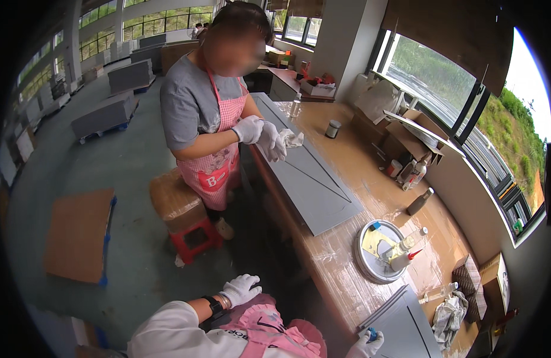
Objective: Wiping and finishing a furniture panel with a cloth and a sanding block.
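Observation:
My left hand (241, 290), in a white glove, is held in front of my pink apron. Its fingers are apart and hold nothing. At the lower edge, my gloved right hand (365, 346) grips a small blue block (372, 335) over the near end of a grey panel (400, 328) with a dark line along it. Several such panels appear stacked there. Beyond them a round tray-like lid (362, 262) carries another blue block (375, 226), a yellow sheet and bottles, one of them red-tipped (402, 261).
A co-worker (198, 107) stands at the table's far left, gloved hands together with a white cloth (291, 138), beside a long grey panel (311, 179). A dark bottle (420, 201), a can (332, 129) and a crumpled cloth (448, 319) lie about. A red stool (195, 238) bears a carton.

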Demonstrator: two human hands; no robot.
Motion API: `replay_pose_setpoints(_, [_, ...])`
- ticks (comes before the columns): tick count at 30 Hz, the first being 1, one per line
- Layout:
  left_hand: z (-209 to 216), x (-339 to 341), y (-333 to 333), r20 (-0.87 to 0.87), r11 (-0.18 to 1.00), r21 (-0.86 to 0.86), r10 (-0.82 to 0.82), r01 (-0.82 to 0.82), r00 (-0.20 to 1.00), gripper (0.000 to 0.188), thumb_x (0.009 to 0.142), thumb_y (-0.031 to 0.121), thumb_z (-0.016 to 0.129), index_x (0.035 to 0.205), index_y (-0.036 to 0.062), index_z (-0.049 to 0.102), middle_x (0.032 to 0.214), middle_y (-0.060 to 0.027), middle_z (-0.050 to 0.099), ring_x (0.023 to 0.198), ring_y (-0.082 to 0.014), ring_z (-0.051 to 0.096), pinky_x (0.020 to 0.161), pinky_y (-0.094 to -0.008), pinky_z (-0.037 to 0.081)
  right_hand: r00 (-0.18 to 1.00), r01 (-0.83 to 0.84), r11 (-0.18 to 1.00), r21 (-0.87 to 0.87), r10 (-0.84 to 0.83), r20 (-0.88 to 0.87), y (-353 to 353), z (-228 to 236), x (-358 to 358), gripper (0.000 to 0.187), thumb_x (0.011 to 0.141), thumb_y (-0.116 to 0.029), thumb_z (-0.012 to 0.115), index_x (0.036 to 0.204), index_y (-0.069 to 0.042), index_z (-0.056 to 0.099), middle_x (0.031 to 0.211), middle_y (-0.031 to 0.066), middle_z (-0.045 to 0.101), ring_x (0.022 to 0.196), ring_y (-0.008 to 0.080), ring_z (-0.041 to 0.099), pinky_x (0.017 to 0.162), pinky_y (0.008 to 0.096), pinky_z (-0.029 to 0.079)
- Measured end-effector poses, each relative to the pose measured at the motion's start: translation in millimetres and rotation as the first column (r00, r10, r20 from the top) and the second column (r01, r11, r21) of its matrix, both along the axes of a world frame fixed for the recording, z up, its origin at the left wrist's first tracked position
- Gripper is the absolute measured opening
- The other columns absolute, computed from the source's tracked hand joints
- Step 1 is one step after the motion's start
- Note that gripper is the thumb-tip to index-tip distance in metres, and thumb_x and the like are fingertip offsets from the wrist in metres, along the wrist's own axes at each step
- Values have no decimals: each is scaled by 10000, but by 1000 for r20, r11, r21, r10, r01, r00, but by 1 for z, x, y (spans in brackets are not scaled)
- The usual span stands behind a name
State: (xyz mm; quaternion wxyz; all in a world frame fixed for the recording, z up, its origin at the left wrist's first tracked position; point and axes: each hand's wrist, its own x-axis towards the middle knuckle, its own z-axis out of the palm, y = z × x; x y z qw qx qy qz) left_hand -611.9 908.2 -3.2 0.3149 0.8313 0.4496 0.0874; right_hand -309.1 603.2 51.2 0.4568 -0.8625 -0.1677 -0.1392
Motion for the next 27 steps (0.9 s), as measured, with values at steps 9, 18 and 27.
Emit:
replay_pose_setpoints(9, [-1, -11, -5, -122, 995, -83, 35, -46, 992, 495, 924, 475, 577, 1282, 133, 591, 1240, -120, 632, 1174, -320, 592, 967, -464, 485, 999, -38, 999, 1, 38, -23, -8, -8, 10, 363, 951, -193, 642, 1203, 46, 537, 1050, 150, 599, 909, 236, 590, 824, 338, 505])
replay_pose_setpoints(18, [-6, -10, -7, -118, 991, -132, 20, -36, 993, 487, 923, 509, 544, 1261, 164, 606, 1288, -122, 607, 1204, -332, 574, 992, -476, 474, 1000, -1, 997, -80, 1, 1, -20, 0, 11, 412, 952, -226, 650, 1234, 55, 545, 1094, 182, 601, 985, 293, 571, 907, 369, 469])
replay_pose_setpoints(27, [-5, -9, -15, -88, 993, -114, 23, -33, 996, 469, 921, 503, 546, 1229, 158, 620, 1258, -123, 623, 1177, -334, 590, 967, -474, 488, 999, 14, 1000, -4, -14, -39, -26, 13, 11, 411, 933, -227, 688, 1210, 50, 565, 1085, 183, 611, 982, 282, 576, 896, 367, 479])
